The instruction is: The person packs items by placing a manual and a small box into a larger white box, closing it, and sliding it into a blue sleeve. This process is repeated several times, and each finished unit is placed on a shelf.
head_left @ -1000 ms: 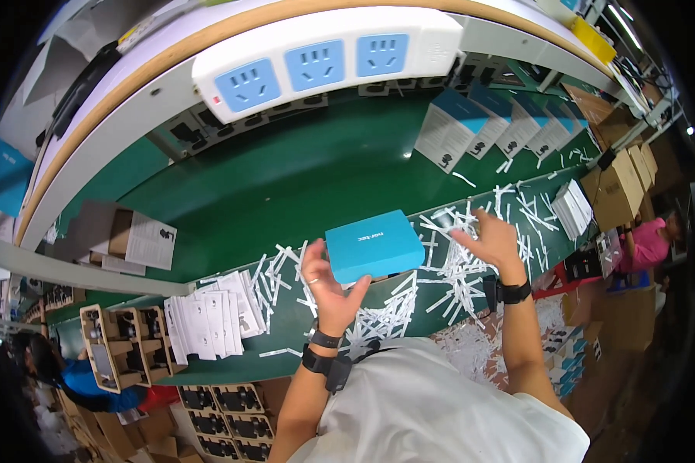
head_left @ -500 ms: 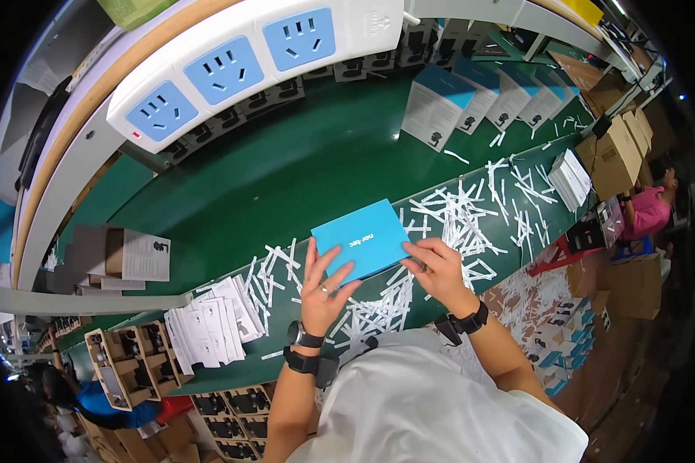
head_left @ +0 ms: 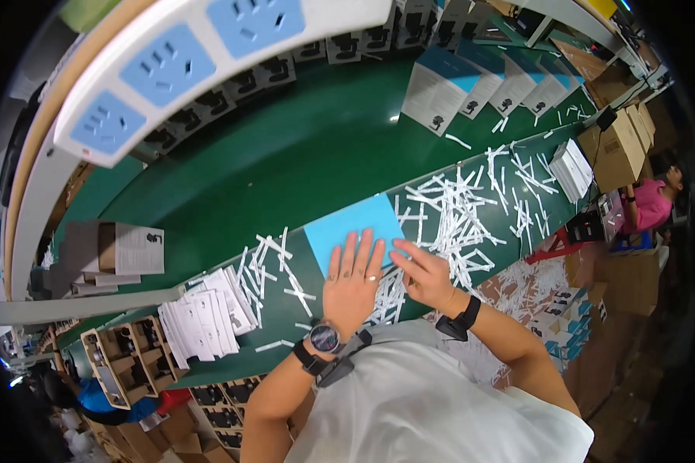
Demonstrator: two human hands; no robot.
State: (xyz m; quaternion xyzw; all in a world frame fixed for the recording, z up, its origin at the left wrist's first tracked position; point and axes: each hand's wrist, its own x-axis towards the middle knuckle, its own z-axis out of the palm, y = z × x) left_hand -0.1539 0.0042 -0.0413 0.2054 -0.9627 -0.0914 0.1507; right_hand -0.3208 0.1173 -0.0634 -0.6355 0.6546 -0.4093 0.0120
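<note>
A flat blue box (head_left: 355, 220) lies on the green table in front of me, its plain top facing up. My left hand (head_left: 351, 289) rests flat on the near part of the box, fingers stretched out and a little apart. At the box's right edge is my right hand (head_left: 427, 279), its fingers extended toward the near corner, with nothing visible in them. The left hand covers the near edge of the box. Loose white paper strips (head_left: 459, 220) are scattered right of the box, some beneath my right wrist.
White folded leaflets (head_left: 201, 328) are stacked at left, beside a cardboard tray (head_left: 127, 359) of black parts. An opened box (head_left: 139, 251) stands farther left. Blue-and-white boxes (head_left: 440, 89) stand at the back right. A power strip (head_left: 166, 65) hangs overhead. A person in pink (head_left: 651, 204) is at far right.
My left hand has moved from gripping the box's near left side to lying flat on top. The right hand has shifted slightly nearer me; the printed word on the box no longer shows.
</note>
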